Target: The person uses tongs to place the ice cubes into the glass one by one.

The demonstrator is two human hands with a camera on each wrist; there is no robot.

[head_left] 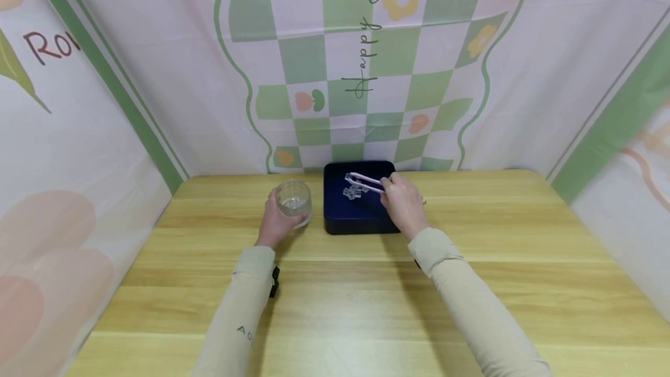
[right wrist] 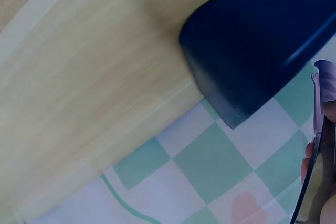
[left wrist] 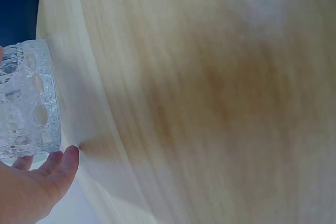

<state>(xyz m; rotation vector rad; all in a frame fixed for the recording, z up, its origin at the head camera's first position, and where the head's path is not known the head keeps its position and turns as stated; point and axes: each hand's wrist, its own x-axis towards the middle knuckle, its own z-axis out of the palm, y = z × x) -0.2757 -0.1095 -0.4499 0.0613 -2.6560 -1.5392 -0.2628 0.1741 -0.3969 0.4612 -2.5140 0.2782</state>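
My left hand (head_left: 277, 220) grips a clear glass (head_left: 294, 199), thumb on the near side and fingers on the left; in the left wrist view the glass (left wrist: 26, 100) has a bumpy cut pattern. Something clear lies inside it. My right hand (head_left: 405, 201) holds pale pink tongs (head_left: 366, 181) over a dark blue tray (head_left: 361, 226). At the tongs' tips is a clear ice-like piece (head_left: 348, 177); whether it is clamped cannot be told. Below, several clear ice-like pieces (head_left: 352, 192) lie in the tray. The right wrist view shows part of the tongs (right wrist: 317, 103) at its right edge.
A wooden table (head_left: 324, 307) carries the tray near its back edge, with the glass just left of it. Behind stands a curtain (head_left: 300, 60) with green and white checks; printed cloth (head_left: 78, 191) also hangs at the sides.
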